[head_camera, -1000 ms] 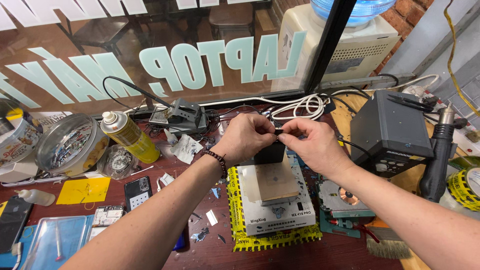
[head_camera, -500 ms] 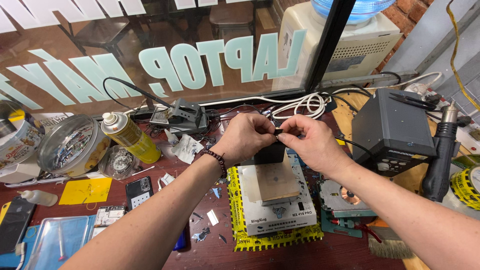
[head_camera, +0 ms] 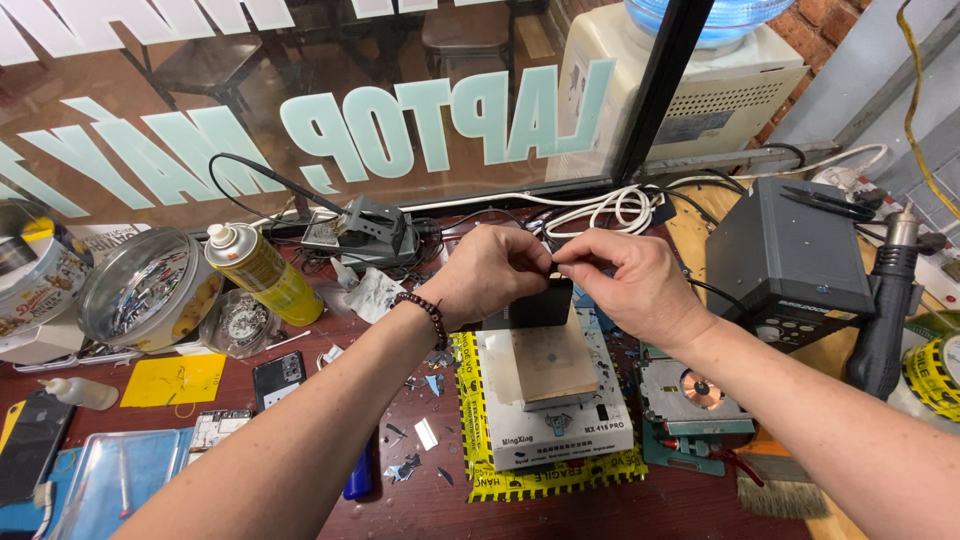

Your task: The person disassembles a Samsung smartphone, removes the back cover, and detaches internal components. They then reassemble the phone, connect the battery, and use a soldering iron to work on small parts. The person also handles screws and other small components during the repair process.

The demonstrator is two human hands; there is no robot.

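Hands meet above the far end of a white heating plate (head_camera: 555,400) near the workbench's middle, the left hand (head_camera: 495,270) and right hand (head_camera: 625,275) both pinched narrowly on a small dark phone part (head_camera: 543,300) held upright between them.

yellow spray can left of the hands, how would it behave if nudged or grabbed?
The spray can looks tilted rather than squarely upright, so a nudge would probably tip it. It is a smooth cylinder, so once down it would likely roll toward the round tin beside it. Its metal wall looks rigid, so a firm grip should not dent it; the glossy surface may be somewhat slippery.
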